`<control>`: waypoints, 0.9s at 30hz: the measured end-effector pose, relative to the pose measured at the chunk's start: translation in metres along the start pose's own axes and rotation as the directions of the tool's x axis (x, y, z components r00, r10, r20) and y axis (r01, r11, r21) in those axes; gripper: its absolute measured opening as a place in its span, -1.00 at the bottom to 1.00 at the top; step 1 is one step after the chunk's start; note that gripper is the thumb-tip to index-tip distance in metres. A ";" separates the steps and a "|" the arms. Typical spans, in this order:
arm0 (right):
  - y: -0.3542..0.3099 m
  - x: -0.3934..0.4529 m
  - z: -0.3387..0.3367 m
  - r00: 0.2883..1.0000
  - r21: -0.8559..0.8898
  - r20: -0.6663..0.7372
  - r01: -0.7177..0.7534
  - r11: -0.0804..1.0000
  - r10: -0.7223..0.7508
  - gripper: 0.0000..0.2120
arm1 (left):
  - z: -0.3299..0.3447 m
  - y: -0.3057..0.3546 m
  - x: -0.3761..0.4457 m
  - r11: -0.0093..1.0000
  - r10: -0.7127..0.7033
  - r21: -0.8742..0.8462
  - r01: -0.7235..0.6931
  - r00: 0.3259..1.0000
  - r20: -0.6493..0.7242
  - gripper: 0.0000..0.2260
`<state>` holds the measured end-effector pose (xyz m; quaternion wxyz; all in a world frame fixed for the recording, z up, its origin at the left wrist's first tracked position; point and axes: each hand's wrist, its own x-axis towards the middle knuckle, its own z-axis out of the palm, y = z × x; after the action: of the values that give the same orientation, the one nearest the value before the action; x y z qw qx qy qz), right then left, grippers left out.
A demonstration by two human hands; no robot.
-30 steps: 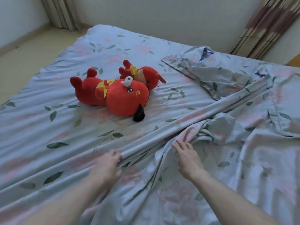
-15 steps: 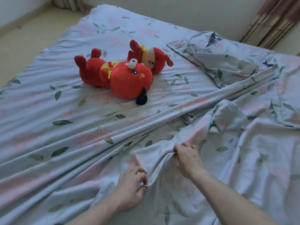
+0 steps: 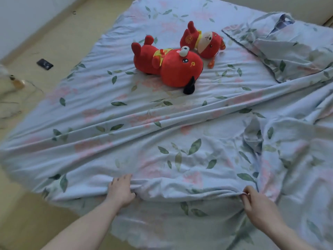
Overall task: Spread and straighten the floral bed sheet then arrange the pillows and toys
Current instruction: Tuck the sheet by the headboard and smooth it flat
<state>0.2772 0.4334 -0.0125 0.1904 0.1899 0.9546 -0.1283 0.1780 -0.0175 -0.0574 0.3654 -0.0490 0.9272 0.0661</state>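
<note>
A pale blue floral bed sheet [image 3: 126, 134] with green leaves and pink blooms covers the bed, creased in long diagonal folds. My left hand [image 3: 121, 190] grips a fold of the sheet near its front edge. My right hand [image 3: 259, 208] pinches the same fold further right. A large red plush toy [image 3: 167, 64] lies on its side mid-bed, with a smaller red plush toy [image 3: 203, 41] just behind it. A flat pillow [image 3: 288, 49] in matching fabric lies at the back right.
Beige floor [image 3: 59, 38] runs along the left of the bed, with a black phone [image 3: 44, 64] and a small object with a cord [image 3: 18, 83] on it. A wall stands at the far left. Bunched sheet fabric [image 3: 302, 159] fills the right side.
Both hands have pulled back toward me and moved apart, drawing the fold of sheet to the front edge. The bunched cloth in the middle has flattened. The view has tilted down and left.
</note>
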 end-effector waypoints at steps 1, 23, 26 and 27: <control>0.006 -0.001 0.006 0.999 -0.026 0.029 -0.039 0.999 0.039 -0.78 | 0.005 -0.009 0.001 1.000 -0.016 0.020 0.017 0.999 -0.047 -0.61; -0.349 -0.136 0.154 0.841 -0.005 0.265 0.491 0.871 -0.472 -0.47 | 0.066 -0.213 -0.097 0.691 -0.365 -0.690 0.214 0.928 -0.077 -0.69; -0.362 -0.133 0.171 0.842 -0.078 0.250 0.510 0.857 -0.479 -0.44 | 0.082 -0.254 -0.085 0.633 -0.383 -0.679 0.371 0.913 0.141 -0.50; -0.369 -0.132 0.176 0.841 -0.120 0.239 0.522 0.844 -0.486 -0.40 | 0.086 -0.265 -0.078 0.594 -0.391 -0.700 0.397 0.902 0.180 -0.47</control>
<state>0.2940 0.0053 -0.0517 0.2605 -0.1005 0.9544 -0.1053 0.3298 -0.2620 -0.0892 0.3251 -0.3918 0.7896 0.3427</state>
